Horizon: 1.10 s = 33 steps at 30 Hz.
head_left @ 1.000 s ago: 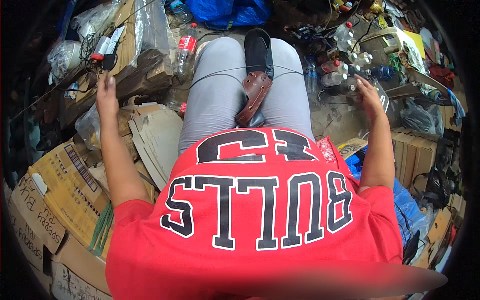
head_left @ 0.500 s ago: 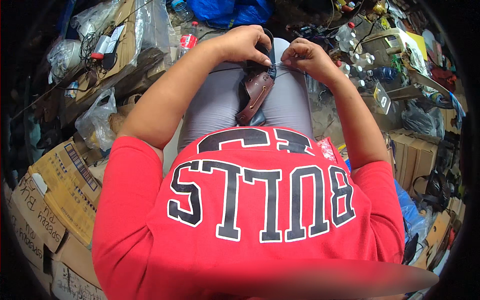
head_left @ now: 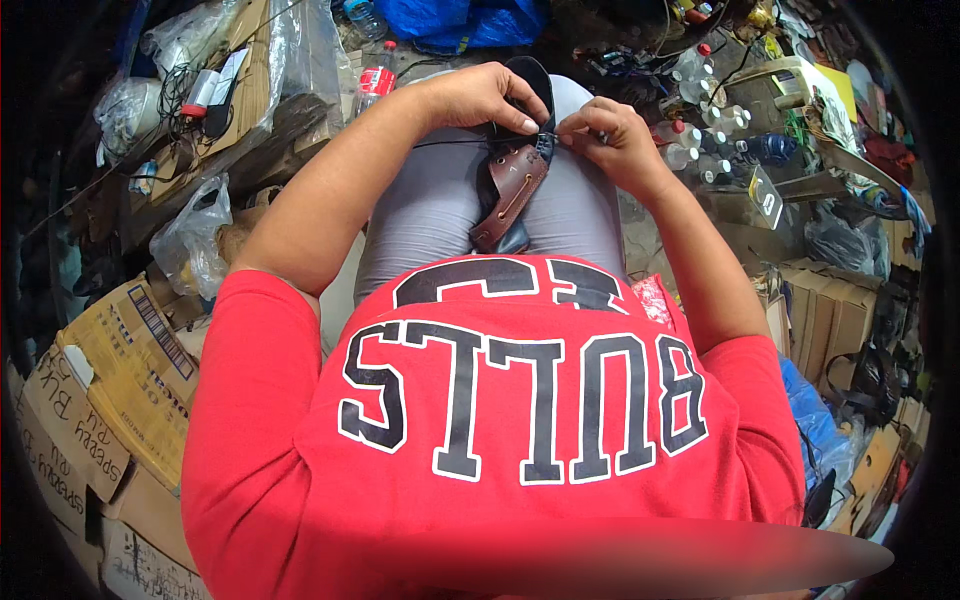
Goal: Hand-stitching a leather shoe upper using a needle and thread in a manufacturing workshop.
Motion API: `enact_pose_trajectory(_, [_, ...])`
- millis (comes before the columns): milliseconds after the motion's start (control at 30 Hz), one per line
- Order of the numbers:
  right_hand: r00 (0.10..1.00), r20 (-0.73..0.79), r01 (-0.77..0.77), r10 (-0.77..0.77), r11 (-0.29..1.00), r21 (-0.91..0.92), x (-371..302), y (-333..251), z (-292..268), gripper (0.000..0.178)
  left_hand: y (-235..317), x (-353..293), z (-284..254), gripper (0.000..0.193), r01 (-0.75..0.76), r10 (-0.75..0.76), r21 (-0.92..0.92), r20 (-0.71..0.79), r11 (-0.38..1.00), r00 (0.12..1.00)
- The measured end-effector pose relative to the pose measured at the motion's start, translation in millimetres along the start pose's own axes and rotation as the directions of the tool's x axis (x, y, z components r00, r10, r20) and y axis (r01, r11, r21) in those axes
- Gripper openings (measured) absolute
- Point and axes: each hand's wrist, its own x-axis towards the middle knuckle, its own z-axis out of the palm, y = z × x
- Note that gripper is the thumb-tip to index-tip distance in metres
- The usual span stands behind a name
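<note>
A brown leather shoe (head_left: 515,185) with lacing along its side and a black front part lies lengthwise between my thighs. My left hand (head_left: 497,98) is closed on the black part, thumb and forefinger pinching near its edge. On the other side of that edge is my right hand (head_left: 610,137), its fingers pinched together and their tips close against the shoe. A small dark bit shows under those fingers; what they hold is too small to make out. A dark thread (head_left: 445,143) runs from the shoe leftward across my grey trouser leg.
A bottle with a red label (head_left: 376,80) stands beyond my left forearm. Several empty plastic bottles (head_left: 690,150) lie to the right, near a cluttered low stand (head_left: 800,85). Cardboard boxes (head_left: 130,370) fill the left, and a blue plastic sheet (head_left: 450,25) lies ahead.
My right hand has dropped slightly, its fingertips now closer to the shoe edge. My left hand has shifted slightly down, uncovering more of the black part. The shoe stays between my thighs.
</note>
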Motion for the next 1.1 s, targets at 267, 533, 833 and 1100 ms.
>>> enact_pose_trajectory(267, [0.997, 0.08, 0.032, -0.003, 0.93, -0.367, -3.6, -48.3, -5.3, 0.019, 8.7, -4.3, -0.1, 0.034, -0.011, 0.001, 0.199, 0.049, 0.98, 0.999])
enact_pose_trajectory(533, [0.956, 0.288, 0.242, -0.06, 0.717, -0.654, 23.9, -59.0, 1.4, 0.011, 2.8, 11.8, -1.7, 0.035, -0.082, 0.109, 0.386, -0.049, 0.919, 0.993])
enact_pose_trajectory(833, [0.879, 0.226, -0.473, 0.419, 0.715, 0.515, 9.8, -11.8, -11.8, 0.021, 4.6, -38.4, 34.2, 0.059, 0.007, 0.463, 0.648, -0.551, 0.761, 0.694])
enact_pose_trajectory(1100, [0.969, -0.145, -0.216, 0.199, 0.97, -0.108, -4.2, 18.1, -3.4, 0.017, 4.5, -129.8, -1.6, 0.024, 0.424, -0.353, 0.201, -0.313, 0.883, 0.882])
